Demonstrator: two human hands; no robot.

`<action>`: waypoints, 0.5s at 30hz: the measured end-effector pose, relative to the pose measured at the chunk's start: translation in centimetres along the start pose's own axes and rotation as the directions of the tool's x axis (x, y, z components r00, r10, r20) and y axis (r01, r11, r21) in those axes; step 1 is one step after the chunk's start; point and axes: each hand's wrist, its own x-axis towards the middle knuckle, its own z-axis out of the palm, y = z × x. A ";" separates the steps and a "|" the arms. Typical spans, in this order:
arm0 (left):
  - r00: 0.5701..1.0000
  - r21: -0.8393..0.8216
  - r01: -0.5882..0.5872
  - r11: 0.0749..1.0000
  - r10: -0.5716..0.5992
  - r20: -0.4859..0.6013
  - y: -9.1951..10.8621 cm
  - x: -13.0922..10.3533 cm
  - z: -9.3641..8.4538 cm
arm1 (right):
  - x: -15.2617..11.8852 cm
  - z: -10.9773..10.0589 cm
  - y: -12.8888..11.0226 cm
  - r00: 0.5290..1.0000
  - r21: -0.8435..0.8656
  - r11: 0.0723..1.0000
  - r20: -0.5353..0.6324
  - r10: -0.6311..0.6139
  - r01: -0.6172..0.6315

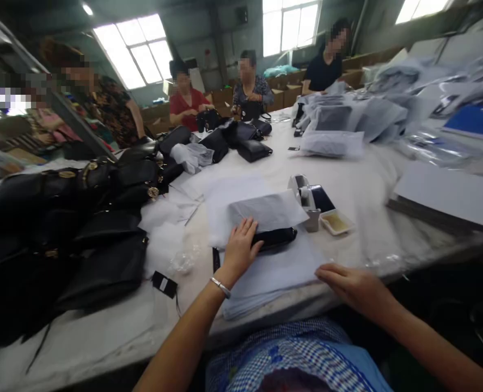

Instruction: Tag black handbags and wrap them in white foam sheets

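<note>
My left hand (pixel 241 247) rests flat on a small black bag (pixel 276 237) that lies on a stack of white tissue sheets (pixel 282 269). A white sheet (pixel 268 211) is folded over the bag's far side. My right hand (pixel 351 284) lies at the near right corner of the stack, fingers touching the paper's edge, holding nothing.
A heap of black bags (pixel 86 223) fills the left of the white table (pixel 359 179). A tape dispenser (pixel 306 198) and small tray (pixel 336 221) sit right of the bag. Grey pouches (pixel 347 117) and white boards (pixel 449 193) are at right. Several people work at the far side.
</note>
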 end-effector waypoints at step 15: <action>0.999 0.098 -0.031 0.995 0.034 -0.024 0.1 -0.2 -0.3 | 4.4 6.5 -5.0 0.972 0.296 0.950 0.176 -0.156 0.099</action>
